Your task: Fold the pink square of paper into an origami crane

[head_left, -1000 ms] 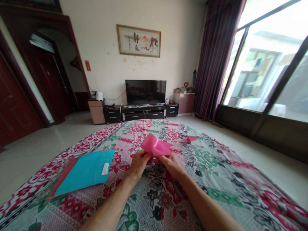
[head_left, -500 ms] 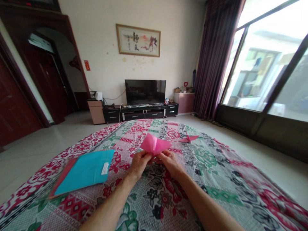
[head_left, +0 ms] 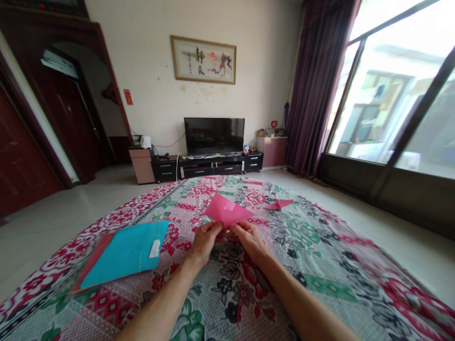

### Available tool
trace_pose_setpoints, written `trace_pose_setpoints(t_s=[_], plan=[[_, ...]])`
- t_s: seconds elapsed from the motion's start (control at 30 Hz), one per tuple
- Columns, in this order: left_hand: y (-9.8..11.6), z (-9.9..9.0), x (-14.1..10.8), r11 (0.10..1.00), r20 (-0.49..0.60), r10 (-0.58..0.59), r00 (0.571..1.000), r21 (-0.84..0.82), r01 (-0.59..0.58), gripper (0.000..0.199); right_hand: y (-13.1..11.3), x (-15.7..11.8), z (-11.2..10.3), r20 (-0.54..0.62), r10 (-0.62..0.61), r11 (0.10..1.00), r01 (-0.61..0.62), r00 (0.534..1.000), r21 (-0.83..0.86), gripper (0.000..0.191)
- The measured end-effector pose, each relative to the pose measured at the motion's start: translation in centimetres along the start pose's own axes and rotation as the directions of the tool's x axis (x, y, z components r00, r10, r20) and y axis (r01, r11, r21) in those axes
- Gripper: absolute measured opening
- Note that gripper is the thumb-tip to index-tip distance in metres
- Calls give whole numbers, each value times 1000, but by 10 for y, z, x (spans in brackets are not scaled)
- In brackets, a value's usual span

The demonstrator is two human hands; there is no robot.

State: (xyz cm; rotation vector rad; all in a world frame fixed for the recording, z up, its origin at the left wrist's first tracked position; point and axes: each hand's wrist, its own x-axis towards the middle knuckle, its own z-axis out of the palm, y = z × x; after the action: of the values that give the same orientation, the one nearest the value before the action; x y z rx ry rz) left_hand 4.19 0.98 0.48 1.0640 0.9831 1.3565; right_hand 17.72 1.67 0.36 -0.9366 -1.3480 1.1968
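A folded sheet of pink origami paper (head_left: 227, 209) is held above the patterned tablecloth, its corners pointing up, left and right. My left hand (head_left: 206, 240) pinches its lower edge, with the thumb on top. Close beside it, my right hand (head_left: 250, 237) grips the same lower edge on the right. The fingertips under the paper are partly hidden. Beyond my right hand a folded pink paper crane (head_left: 279, 204) rests on the cloth.
A pack of coloured paper (head_left: 124, 255), blue on top with a white label, lies to the left on the round table's floral tablecloth (head_left: 305, 234). Across the floor stand a television (head_left: 214, 136) and a low black cabinet (head_left: 199, 171). A large window is at right.
The pink paper's upper part has flattened and tilted: the raised centre crease has given way to a smoother face. Both hands stay in nearly the same place.
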Motion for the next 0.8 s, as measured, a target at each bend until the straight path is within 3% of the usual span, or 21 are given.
trace_pose_setpoints(t_s=[0.4,0.8], plan=[[-1,1,-1,992,23,64,998,103,-66,26,-7,-1,3,-13,29,998,-30,999,-54,25],[4,7,-4,988,7,129,992,89,-130,17,-5,-4,0,45,-88,995,90,995,-51,25]])
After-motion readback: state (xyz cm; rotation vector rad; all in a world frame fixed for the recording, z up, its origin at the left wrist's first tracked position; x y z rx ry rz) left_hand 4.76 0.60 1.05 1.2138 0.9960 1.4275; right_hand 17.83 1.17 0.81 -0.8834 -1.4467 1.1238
